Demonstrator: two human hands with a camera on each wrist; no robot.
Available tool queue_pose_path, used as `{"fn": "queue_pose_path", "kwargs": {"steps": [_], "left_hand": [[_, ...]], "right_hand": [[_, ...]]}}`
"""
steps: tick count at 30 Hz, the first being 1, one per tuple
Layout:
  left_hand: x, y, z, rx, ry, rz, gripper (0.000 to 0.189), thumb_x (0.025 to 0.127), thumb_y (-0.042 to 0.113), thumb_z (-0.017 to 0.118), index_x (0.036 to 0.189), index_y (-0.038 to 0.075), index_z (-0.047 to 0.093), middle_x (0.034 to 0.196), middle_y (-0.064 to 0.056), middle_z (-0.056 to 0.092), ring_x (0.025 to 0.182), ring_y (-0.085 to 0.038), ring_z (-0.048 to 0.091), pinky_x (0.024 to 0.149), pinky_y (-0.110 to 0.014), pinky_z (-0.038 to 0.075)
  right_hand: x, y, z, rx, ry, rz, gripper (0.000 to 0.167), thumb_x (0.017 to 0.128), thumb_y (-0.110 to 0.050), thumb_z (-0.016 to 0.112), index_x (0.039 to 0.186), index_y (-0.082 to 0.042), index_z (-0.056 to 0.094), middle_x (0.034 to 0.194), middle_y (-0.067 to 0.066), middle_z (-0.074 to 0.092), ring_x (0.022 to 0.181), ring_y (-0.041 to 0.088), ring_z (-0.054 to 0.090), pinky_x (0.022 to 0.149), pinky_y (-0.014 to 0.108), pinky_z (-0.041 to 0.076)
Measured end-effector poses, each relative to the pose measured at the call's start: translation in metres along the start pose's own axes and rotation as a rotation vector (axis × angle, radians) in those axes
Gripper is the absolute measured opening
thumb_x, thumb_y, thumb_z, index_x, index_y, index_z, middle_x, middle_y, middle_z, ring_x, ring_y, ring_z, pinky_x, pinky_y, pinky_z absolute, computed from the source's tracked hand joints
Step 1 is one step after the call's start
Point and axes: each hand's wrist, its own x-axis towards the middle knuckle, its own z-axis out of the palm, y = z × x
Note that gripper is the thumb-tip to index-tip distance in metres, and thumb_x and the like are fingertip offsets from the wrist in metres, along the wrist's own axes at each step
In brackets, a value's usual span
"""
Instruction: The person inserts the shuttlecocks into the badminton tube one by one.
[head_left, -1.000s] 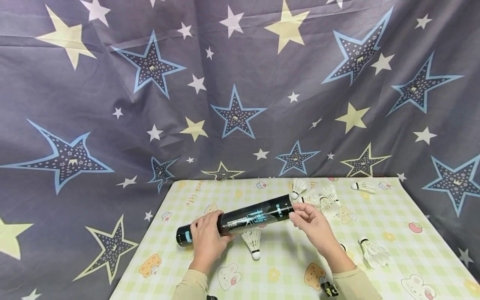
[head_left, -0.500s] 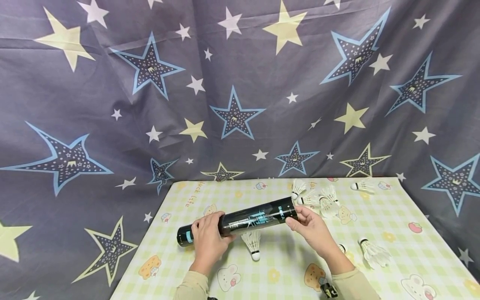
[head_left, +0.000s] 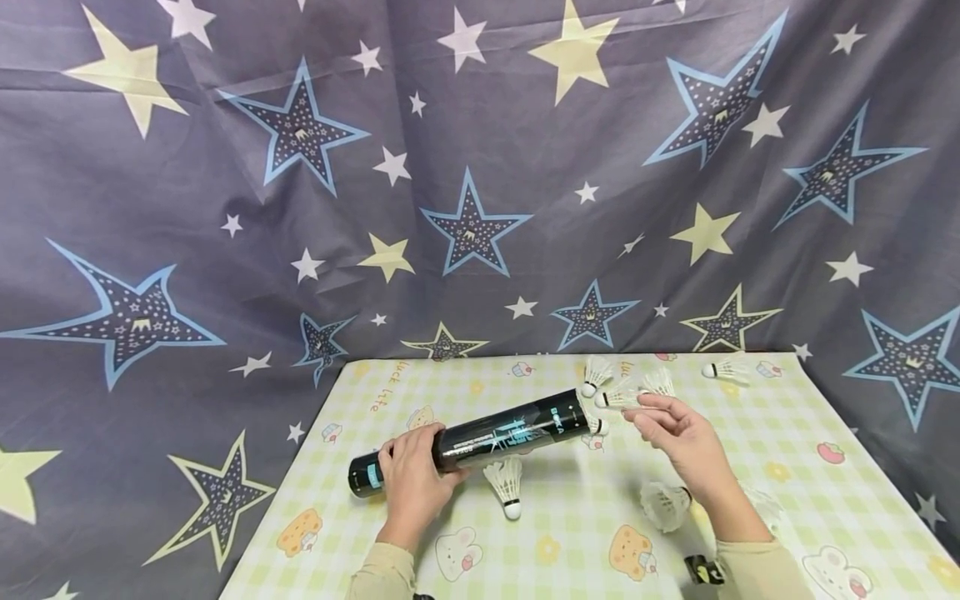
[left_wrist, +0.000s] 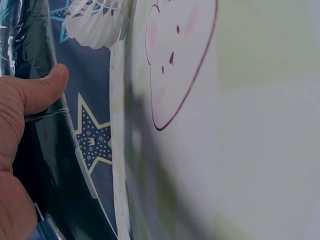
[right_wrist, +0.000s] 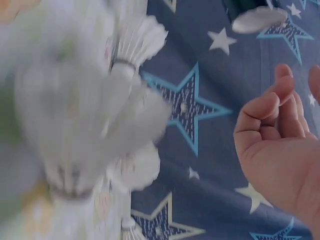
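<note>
My left hand [head_left: 417, 483] grips a black shuttlecock tube [head_left: 510, 432] with blue lettering, tilted so its right end is higher. In the left wrist view the thumb [left_wrist: 45, 90] lies along the tube's dark wall. At the tube's right mouth shows a white shuttlecock tip [head_left: 597, 426]. My right hand [head_left: 686, 450] is a short way right of that mouth, fingers loosely bent, with nothing seen between them. The right wrist view shows the hand [right_wrist: 277, 132] apart from the tube's white-looking end [right_wrist: 259, 20]. One shuttlecock [head_left: 506, 490] lies below the tube.
Several shuttlecocks lie near the table's back edge, one [head_left: 597, 375] close to the tube's mouth and another [head_left: 726, 371] farther right. A shuttlecock [head_left: 665, 506] rests left of the right wrist, another [head_left: 763, 507] partly behind it. A star-patterned curtain [head_left: 480, 208] hangs behind the checked tablecloth [head_left: 570, 567].
My right hand has left the tube's mouth and moved right, uncovering the white tip there and the shuttlecock by the wrist. The left hand keeps its grip; the tube has barely shifted.
</note>
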Motion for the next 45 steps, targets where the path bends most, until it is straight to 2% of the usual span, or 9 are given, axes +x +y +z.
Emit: {"fn": "queue_pose_path", "kwargs": {"steps": [4,7,10,18,23,28,33,40,45], "left_hand": [[-0.001,0.0,0.0,-0.01,-0.006,-0.006,0.088,0.065,0.039,0.104,0.141,0.017,0.065,0.142,-0.006,0.069,0.135,-0.034,0.057,0.12,-0.058,0.026],[-0.001,0.0,-0.001,-0.014,-0.005,-0.007,0.088,0.066,0.038,0.104,0.141,0.017,0.064,0.142,-0.006,0.069,0.135,-0.034,0.057,0.12,-0.058,0.026],[-0.001,0.0,0.0,-0.016,-0.004,-0.006,0.087,0.066,0.038,0.104,0.141,0.017,0.064,0.143,-0.006,0.069,0.135,-0.034,0.057,0.12,-0.058,0.026],[0.0,-0.002,0.0,-0.018,0.017,-0.014,0.087,0.065,0.037,0.104,0.141,0.019,0.064,0.141,-0.005,0.069,0.133,-0.034,0.058,0.119,-0.059,0.026],[-0.001,-0.004,-0.001,-0.011,0.036,-0.001,0.087,0.064,0.037,0.105,0.139,0.019,0.065,0.139,-0.006,0.07,0.131,-0.035,0.059,0.116,-0.06,0.028],[0.0,-0.005,-0.001,-0.011,0.029,0.007,0.087,0.065,0.036,0.105,0.14,0.017,0.066,0.14,-0.006,0.07,0.131,-0.035,0.059,0.116,-0.059,0.028],[0.0,-0.005,0.001,-0.007,0.009,0.003,0.087,0.065,0.037,0.104,0.14,0.018,0.065,0.141,-0.006,0.069,0.133,-0.034,0.058,0.118,-0.059,0.027],[-0.001,-0.005,0.002,-0.003,0.016,0.011,0.087,0.064,0.038,0.105,0.139,0.017,0.066,0.139,-0.006,0.07,0.131,-0.035,0.059,0.117,-0.06,0.028],[-0.002,-0.006,0.003,-0.004,0.005,0.007,0.087,0.064,0.038,0.105,0.139,0.018,0.066,0.139,-0.006,0.07,0.132,-0.034,0.059,0.117,-0.059,0.028]], "right_hand": [[-0.007,0.001,-0.019,-0.13,-0.024,0.083,0.045,0.107,-0.028,0.067,0.145,-0.004,0.058,0.113,-0.011,0.081,0.097,0.001,0.071,0.08,0.022,0.055],[-0.013,0.002,-0.028,-0.211,-0.061,0.152,0.049,0.107,-0.03,0.068,0.146,-0.002,0.058,0.111,-0.001,0.081,0.088,0.008,0.07,0.077,0.027,0.057],[-0.019,0.003,-0.033,-0.279,-0.09,0.176,0.049,0.106,-0.029,0.068,0.145,0.0,0.058,0.11,0.008,0.081,0.08,0.014,0.07,0.074,0.031,0.059],[-0.035,0.004,-0.072,-0.452,-0.02,0.165,0.05,0.108,-0.027,0.065,0.145,0.005,0.057,0.107,0.013,0.081,0.076,0.01,0.07,0.067,0.028,0.056],[-0.046,0.01,-0.099,-0.507,-0.011,0.294,0.06,0.111,-0.037,0.059,0.149,0.008,0.051,0.112,0.016,0.081,0.075,0.01,0.073,0.067,0.027,0.056],[-0.052,0.018,-0.111,-0.547,-0.04,0.39,0.068,0.112,-0.043,0.056,0.153,0.01,0.045,0.114,0.016,0.081,0.077,0.014,0.075,0.067,0.028,0.056],[-0.052,0.023,-0.115,-0.701,-0.01,0.369,0.068,0.111,-0.048,0.054,0.149,0.009,0.05,0.105,0.017,0.081,0.077,0.014,0.075,0.068,0.033,0.054],[-0.054,0.029,-0.117,-0.821,0.122,0.235,0.053,0.109,-0.038,0.061,0.138,0.006,0.062,0.101,0.02,0.081,0.073,0.014,0.073,0.065,0.037,0.052],[-0.058,0.037,-0.115,-0.874,0.197,0.184,0.04,0.104,-0.026,0.07,0.128,0.006,0.068,0.102,0.023,0.08,0.08,0.032,0.078,0.069,0.047,0.057]]}}
